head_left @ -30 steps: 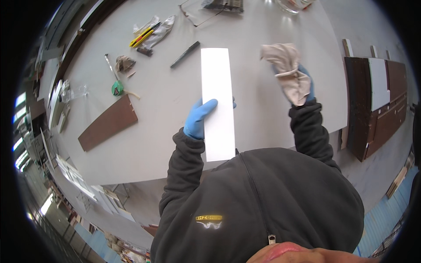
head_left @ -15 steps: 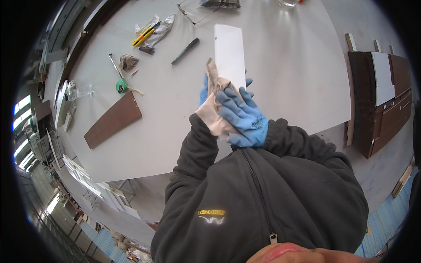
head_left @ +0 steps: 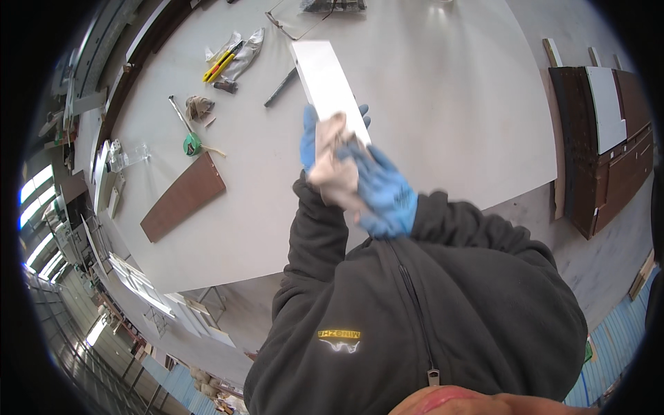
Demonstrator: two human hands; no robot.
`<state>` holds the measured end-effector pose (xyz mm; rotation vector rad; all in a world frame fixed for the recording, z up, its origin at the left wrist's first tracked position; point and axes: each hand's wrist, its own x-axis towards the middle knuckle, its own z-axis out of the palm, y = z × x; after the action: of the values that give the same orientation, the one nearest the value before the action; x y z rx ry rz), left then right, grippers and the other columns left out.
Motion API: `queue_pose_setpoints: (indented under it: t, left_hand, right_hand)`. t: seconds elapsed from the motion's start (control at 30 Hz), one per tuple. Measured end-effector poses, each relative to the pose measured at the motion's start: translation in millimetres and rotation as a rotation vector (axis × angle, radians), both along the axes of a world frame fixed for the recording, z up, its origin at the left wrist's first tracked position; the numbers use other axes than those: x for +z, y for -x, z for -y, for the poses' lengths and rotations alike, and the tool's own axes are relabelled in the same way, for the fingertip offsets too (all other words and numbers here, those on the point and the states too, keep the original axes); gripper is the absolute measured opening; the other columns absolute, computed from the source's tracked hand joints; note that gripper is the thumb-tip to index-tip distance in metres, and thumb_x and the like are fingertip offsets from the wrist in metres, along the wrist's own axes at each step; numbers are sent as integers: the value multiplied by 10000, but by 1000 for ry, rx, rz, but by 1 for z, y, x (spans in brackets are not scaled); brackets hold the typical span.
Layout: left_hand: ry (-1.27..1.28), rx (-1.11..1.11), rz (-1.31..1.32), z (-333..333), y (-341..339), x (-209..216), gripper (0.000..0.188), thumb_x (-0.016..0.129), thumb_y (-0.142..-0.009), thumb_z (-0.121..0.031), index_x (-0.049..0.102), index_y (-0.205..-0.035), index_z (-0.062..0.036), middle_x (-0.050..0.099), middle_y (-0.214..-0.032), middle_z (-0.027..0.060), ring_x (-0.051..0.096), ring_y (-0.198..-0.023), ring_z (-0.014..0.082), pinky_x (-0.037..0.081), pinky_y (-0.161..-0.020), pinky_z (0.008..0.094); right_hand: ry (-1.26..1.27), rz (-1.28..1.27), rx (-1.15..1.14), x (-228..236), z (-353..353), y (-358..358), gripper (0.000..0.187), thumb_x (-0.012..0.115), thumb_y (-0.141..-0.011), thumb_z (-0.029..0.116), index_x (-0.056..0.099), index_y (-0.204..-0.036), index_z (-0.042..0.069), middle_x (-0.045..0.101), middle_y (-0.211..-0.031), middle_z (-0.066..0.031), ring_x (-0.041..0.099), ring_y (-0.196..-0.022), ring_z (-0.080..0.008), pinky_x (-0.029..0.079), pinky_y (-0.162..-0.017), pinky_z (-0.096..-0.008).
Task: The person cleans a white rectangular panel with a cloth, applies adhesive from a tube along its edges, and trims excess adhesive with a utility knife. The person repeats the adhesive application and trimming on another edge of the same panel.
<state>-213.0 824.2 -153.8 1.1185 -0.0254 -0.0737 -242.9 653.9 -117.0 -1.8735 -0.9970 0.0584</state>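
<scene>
A long white board (head_left: pixel 330 76) is held over the table, its far end leaning to the left. My left hand (head_left: pixel 308 142), in a blue glove, grips the board from beneath; its thumb side shows at the left edge and fingertips at the right. On the near part of the board my right hand (head_left: pixel 387 190), also blue-gloved, presses a crumpled beige cloth (head_left: pixel 333 169), with its fingers closed over it. Motion smears the cloth and this hand. A dark marker pen (head_left: pixel 280 88) lies on the table just left of the board, partly hidden by it.
The light table (head_left: pixel 443 124) carries a brown tapered panel (head_left: pixel 183 197), a green tape measure (head_left: pixel 192 144), a crumpled rag (head_left: pixel 199 108), yellow utility knives (head_left: pixel 223 62), a clear bottle (head_left: pixel 130 158) and eyeglasses (head_left: pixel 282 26). Brown panelled furniture (head_left: pixel 609 155) stands right of the table.
The board's far end has swung left, over part of the marker pen. My left hand has shifted left with it, while my right hand and the cloth have slid slightly toward me.
</scene>
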Motion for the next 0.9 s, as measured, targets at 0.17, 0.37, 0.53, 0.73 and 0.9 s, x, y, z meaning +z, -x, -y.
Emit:
queue_pose_setpoints:
  t: [0.17, 0.37, 0.53, 0.73, 0.9]
  left_hand:
    - [813, -31, -552, -2, 17, 26, 734, 544, -1084, -458, 304, -1614, -12, 477, -1565, 238, 470, -1457, 299, 485, -1144, 443]
    - [1122, -133, -375, 21, 18, 1, 607, 474, -1129, -420, 381, -1603, -53, 500, -1549, 116, 516, -1394, 241, 418, -1191, 431]
    - [769, -57, -544, 38, 28, 29, 583, 383, -1134, -497, 504, -1455, -25, 610, -1386, 182, 647, -1197, 353, 536, -1060, 525]
    - [991, -139, -607, 37, 23, 50, 700, 401, -1122, -505, 354, -1593, 11, 497, -1511, 247, 583, -1298, 487, 534, -1068, 571]
    - [1069, -237, -493, 23, 9, 41, 697, 409, -1118, -487, 340, -1607, 5, 474, -1539, 259, 598, -1281, 498, 554, -1042, 584]
  right_hand:
    - [101, -36, -42, -2, 0, 2, 823, 465, -1037, 582, 374, -1603, -7, 294, -1698, -272, 292, -1573, -460, 209, -1270, -586]
    - [133, 10, -379, -12, -15, -95, 730, 481, -1044, 520, 407, -1597, 49, 329, -1686, -253, 265, -1593, -412, 174, -1275, -572]
    - [-75, -464, -490, -29, -7, -168, 449, 527, -1079, 362, 602, -1445, 114, 659, -1210, -155, 619, -1124, -271, 486, -976, -386]
    - [74, -193, -930, -72, 77, -207, 370, 551, -1047, 375, 694, -1132, 45, 745, -883, -187, 744, -826, -367, 594, -781, -456]
    - [746, 208, -883, -75, 150, -194, 533, 586, -1020, 465, 646, -1354, 55, 698, -1274, -174, 680, -1119, -395, 536, -947, -478]
